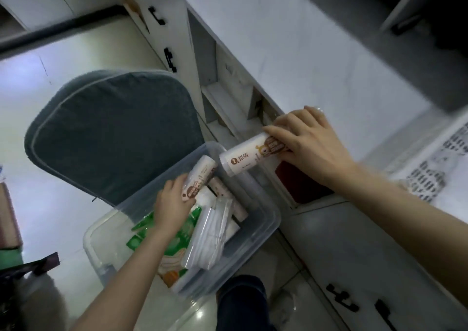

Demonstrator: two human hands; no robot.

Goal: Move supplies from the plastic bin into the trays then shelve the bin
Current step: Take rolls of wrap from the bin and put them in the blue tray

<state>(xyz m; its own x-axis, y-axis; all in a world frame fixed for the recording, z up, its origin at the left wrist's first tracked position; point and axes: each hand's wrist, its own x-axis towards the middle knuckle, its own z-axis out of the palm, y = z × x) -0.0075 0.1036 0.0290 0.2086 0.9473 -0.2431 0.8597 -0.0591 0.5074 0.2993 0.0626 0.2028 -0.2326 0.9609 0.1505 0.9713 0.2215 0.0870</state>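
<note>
White desk top [291,52] carries perforated white tray [450,153] at right edge; pale tiled floor [50,216] carries blue-cushioned chair [109,133].

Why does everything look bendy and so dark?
Head view: the wide lens bends and tilts the counter; head view light is dim, with pale glare on the floor; the head view's top right corner is blurred, while the roll in the right hand looks sharp.

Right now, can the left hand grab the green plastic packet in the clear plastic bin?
Probably not. The left hand has its grip full with a white printed roll. The green plastic packet lies under its wrist in the clear plastic bin, so it must let go first.
</note>
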